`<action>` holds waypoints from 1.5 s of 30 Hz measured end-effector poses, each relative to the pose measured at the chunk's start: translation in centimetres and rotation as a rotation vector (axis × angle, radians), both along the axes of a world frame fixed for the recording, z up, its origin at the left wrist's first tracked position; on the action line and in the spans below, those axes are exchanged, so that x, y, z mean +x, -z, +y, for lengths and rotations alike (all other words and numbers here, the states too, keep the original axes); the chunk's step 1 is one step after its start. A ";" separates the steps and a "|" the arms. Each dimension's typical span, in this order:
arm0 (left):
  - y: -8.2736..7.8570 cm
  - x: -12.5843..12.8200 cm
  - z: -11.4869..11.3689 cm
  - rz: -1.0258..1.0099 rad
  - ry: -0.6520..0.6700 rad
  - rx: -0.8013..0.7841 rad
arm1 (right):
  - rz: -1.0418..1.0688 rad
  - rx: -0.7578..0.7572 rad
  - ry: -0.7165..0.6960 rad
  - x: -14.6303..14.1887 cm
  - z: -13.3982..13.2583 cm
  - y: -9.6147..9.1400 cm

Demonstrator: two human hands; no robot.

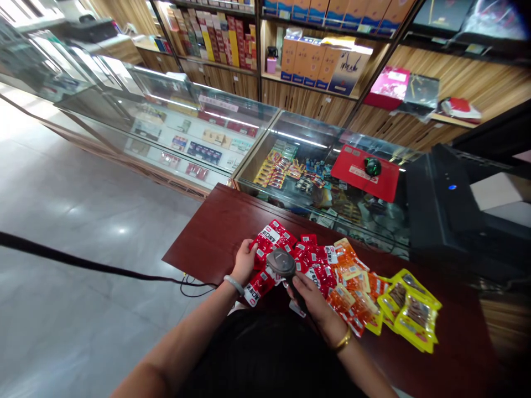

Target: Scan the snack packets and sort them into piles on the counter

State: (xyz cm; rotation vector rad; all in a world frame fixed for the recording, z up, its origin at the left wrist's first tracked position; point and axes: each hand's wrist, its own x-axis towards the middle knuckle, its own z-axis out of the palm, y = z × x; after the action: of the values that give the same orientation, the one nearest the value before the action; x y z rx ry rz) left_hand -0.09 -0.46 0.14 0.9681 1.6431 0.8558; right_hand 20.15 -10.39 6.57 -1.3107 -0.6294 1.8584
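My right hand point(311, 298) is wrapped round the handle of a dark grey barcode scanner point(281, 262), its head over red snack packets. With its fingers closed, my left hand point(244, 261) grips the edge of a red snack packet point(260, 251) just left of the scanner head. Another red packet point(259, 286) lies below that hand. More red packets point(317, 260) spread to the right of the scanner. Beyond them are orange packets point(352, 273), then yellow-edged packets point(417, 312) with brown pieces showing through clear windows.
The packets lie on a dark red-brown tabletop point(199, 237). Behind it stands a glass display case point(257, 138) with small goods. A red mat point(360, 185) bears a black mouse point(372, 166). A black monitor-like device point(443, 204) stands right. A black cable point(103, 268) crosses at left.
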 end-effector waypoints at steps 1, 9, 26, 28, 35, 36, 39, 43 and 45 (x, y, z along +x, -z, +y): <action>0.0 -0.3 -0.2 0.058 0.084 0.005 | -0.004 0.002 0.016 0.1 0.0 0.1; 2.6 -4.2 -6.4 0.862 0.871 0.219 | -0.022 0.038 0.057 0.6 0.0 -0.4; 3.6 -0.7 -3.1 0.792 0.850 0.405 | -0.060 -0.014 0.121 -0.8 -2.1 -0.3; 3.2 -1.8 -3.6 0.793 0.772 0.431 | -0.059 -0.016 0.129 -0.7 -2.1 -0.5; 1.7 -2.5 -6.2 0.877 0.654 0.298 | -0.145 0.010 0.116 -0.7 -2.1 -1.1; 1.5 -2.3 -6.4 0.880 0.669 0.266 | -0.152 0.011 0.106 -0.7 -2.2 -1.2; 0.9 -1.8 -7.1 0.871 0.695 0.181 | -0.163 0.009 0.068 -0.8 -2.5 -1.5; 0.5 -1.2 -8.5 0.851 0.674 0.145 | -0.178 0.007 -0.022 -0.3 -3.5 -1.8; 0.7 -0.6 -9.5 0.855 0.619 0.111 | -0.189 0.000 -0.071 0.2 -4.1 -1.9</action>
State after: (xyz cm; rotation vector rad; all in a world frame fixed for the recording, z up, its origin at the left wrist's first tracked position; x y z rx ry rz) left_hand -0.70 -9.93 -0.52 1.9638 1.7907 0.0816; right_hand 20.35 -14.54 8.48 -1.4932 -0.7829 1.8037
